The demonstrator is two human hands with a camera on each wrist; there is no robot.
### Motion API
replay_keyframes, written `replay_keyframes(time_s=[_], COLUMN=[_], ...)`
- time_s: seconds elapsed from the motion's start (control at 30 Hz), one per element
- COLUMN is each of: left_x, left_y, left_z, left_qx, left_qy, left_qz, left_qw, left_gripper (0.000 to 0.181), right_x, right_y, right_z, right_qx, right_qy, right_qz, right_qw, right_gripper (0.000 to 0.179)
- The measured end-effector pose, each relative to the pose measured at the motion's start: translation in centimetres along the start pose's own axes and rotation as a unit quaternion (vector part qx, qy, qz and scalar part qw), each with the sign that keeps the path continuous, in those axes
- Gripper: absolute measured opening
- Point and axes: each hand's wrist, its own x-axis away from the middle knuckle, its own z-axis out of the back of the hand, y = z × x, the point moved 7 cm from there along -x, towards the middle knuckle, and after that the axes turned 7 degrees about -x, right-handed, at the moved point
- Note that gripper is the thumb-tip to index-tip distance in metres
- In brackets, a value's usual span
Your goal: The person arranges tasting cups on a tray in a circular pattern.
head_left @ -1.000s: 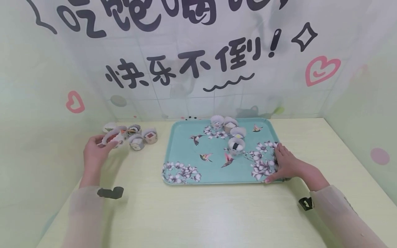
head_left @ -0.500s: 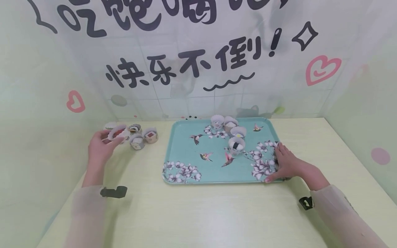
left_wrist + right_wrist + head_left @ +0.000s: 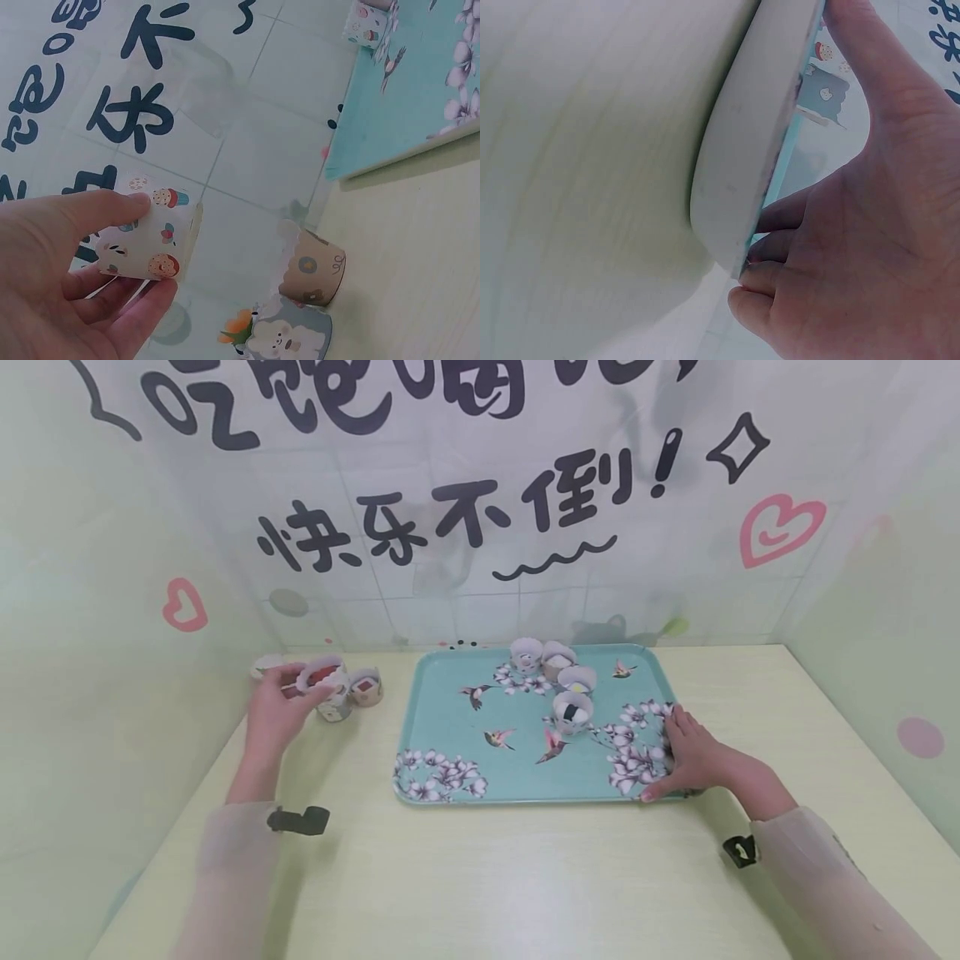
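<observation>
**Clerk:** Nearest item?
**Recorder:** One pale surface (image 3: 480,877), wood-grained. Above it, left sleeve (image 3: 238,860) and right sleeve (image 3: 825,868), both light-coloured, each arm with a black band (image 3: 303,821) near the cuff.

**Clerk:** Right hand (image 3: 697,758)?
**Recorder:** One, at the near right corner of the tray (image 3: 525,781). Fingers spread and laid along the right rim, thumb stretched to the near rim.

**Clerk:** Tray, description?
**Recorder:** Teal, rectangular, lying flat; printed birds and pale blossoms.

**Clerk:** Left hand (image 3: 279,710)?
**Recorder:** One, well left of the tray. Fingers and thumb pinch one white cup (image 3: 157,244), cupcake print, red contents visible at the mouth. Cup's location: raised off the surface, partly covering a small group in the head view.

**Clerk:** The group?
**Recorder:** Grey cup (image 3: 292,337), bear print; brown cup (image 3: 311,274), just to its right in the head view, red and white contents; pale cup (image 3: 268,665), behind the left hand, seen in part.

**Clerk:** Cups on the tray?
**Recorder:** Four, upright, close together; contact unclear. First cup (image 3: 572,714), dark strip over white; second cup (image 3: 576,680), yellow contents; third cup (image 3: 558,662), white contents; fourth cup (image 3: 526,656), near the far rim.

**Clerk:** Farthest?
**Recorder:** Wall (image 3: 450,614), tiled lines, black lettering (image 3: 470,522).
</observation>
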Motion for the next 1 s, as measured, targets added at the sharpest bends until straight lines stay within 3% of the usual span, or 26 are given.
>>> replay_keyframes(time_s=[0.33, 0.7, 1.0], left_x=[0.0, 0.2, 0.7], left_y=[2.5, 5.2, 7.3], left_z=[-2.0, -5.5, -9.3], left_qx=[-0.003, -0.012, -0.003], left_qy=[-0.003, -0.044, -0.091], left_qz=[-0.042, -0.071, -0.101], left_qw=[0.9991, 0.9964, 0.9907], left_gripper=[0.068, 0.062, 0.057], right_x=[0.0, 0.0, 0.0], right_y=[0.0, 0.1, 0.3], right_z=[0.0, 0.0, 0.0], right_qx=[-0.003, 0.001, -0.002], right_qy=[-0.001, 0.001, 0.000], right_qz=[-0.002, -0.001, -0.004], right_qw=[1.0000, 1.0000, 1.0000], right_gripper=[0.140, 0.139, 0.143])
